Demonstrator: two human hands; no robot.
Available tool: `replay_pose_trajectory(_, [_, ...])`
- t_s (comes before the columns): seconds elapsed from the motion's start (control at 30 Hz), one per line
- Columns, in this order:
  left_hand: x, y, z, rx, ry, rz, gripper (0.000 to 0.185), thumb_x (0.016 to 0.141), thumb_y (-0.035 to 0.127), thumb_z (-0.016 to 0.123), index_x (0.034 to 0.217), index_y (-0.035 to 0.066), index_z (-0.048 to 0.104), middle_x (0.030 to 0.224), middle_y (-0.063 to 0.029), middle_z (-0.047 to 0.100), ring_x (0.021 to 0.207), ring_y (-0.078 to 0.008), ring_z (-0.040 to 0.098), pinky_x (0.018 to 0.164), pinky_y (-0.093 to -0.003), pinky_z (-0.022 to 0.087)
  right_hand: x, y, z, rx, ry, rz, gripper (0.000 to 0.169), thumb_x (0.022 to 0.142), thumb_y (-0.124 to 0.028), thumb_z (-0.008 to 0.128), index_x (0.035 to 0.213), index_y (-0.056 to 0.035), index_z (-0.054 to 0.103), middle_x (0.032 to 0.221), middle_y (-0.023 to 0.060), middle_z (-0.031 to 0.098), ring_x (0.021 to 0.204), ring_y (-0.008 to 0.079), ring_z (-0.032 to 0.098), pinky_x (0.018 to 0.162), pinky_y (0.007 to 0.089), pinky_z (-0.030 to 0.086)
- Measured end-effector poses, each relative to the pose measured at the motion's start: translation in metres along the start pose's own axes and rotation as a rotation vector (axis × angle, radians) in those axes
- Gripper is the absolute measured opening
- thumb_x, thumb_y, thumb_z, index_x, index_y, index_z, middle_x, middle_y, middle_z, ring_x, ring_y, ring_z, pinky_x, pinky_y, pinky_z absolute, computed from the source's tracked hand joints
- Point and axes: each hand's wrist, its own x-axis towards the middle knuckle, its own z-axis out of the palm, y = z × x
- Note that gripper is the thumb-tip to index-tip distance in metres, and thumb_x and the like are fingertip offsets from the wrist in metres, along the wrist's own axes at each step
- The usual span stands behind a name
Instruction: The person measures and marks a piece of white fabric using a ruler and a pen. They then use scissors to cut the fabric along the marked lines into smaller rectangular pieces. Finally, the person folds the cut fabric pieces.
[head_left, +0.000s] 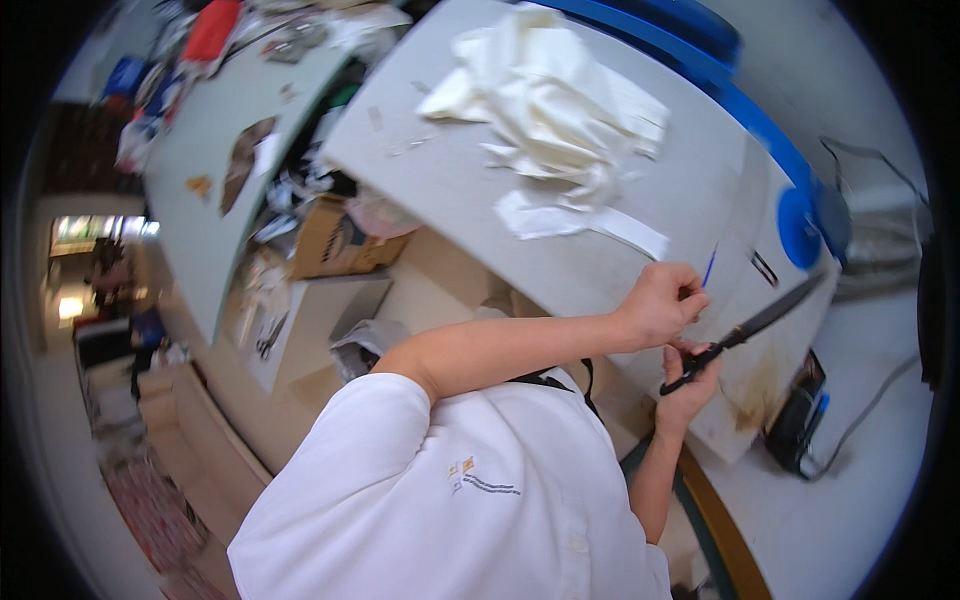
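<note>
My right hand grips the black handles of large tailor's scissors, whose dark blades point up and right over the table's right part. Just above it is my left hand, fingers curled and thumb near the fingertips; whether something thin is pinched there cannot be told. A thin blue pen-like tool shows right beside its fingers. A crumpled cream fabric lies on the grey-white table. Along its near edge is a white fabric piece. A small dark metal tool, perhaps thread snips, lies farther right.
Blue machine parts border the table's far right side. A black device with a cable stands at right. At left are a second table with cloth scraps, a cardboard box, scissors and a plastic-lined bin.
</note>
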Motion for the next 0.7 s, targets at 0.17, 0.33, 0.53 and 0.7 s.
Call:
replay_pose_trajectory(0.17, [-0.025,0.099,-0.161,0.041,0.403,0.391,0.015,0.098,0.005,0.068,0.086,-0.004,0.072,0.079,-0.0069,0.073,0.074,-0.0123,0.068,0.071,-0.0281,0.055,0.022,-0.019,0.096,0.063,-0.102,-0.155,0.031,0.096,-0.010,0.079,0.108,-0.0044,0.051,0.104,0.0103,0.070,0.093,0.0163,0.066,0.083,0.0304,0.056])
replay_pose_trajectory(0.33, [-0.104,0.160,-0.388,0.176,0.986,0.463,0.014,0.096,0.005,0.069,0.085,-0.003,0.074,0.080,-0.0079,0.074,0.073,-0.0154,0.069,0.073,-0.0291,0.055,-0.012,-0.016,0.163,-0.081,-0.174,0.065,0.022,0.095,-0.008,0.078,0.097,-0.0053,0.056,0.082,0.0008,0.062,0.072,0.0084,0.058,0.066,0.0234,0.048])
replay_pose_trajectory(0.53, [-0.278,0.114,-0.707,0.313,1.527,0.316,0.012,0.088,0.002,0.071,0.078,-0.005,0.070,0.071,-0.0107,0.071,0.060,-0.0189,0.068,0.058,-0.0311,0.054,-0.059,0.001,0.280,-0.171,-0.184,0.207,0.023,0.098,-0.010,0.075,0.093,-0.0068,0.053,0.069,-0.0018,0.054,0.059,0.0056,0.050,0.054,0.0220,0.038])
replay_pose_trajectory(0.7, [-0.407,0.016,-0.861,0.135,1.736,-0.204,0.016,0.084,-0.002,0.066,0.070,-0.002,0.058,0.068,-0.0141,0.064,0.057,-0.0268,0.067,0.048,-0.0384,0.053,-0.077,0.000,0.396,-0.170,-0.167,0.329,0.025,0.097,-0.013,0.078,0.092,-0.0068,0.054,0.069,-0.0025,0.053,0.058,0.0058,0.050,0.052,0.0226,0.037])
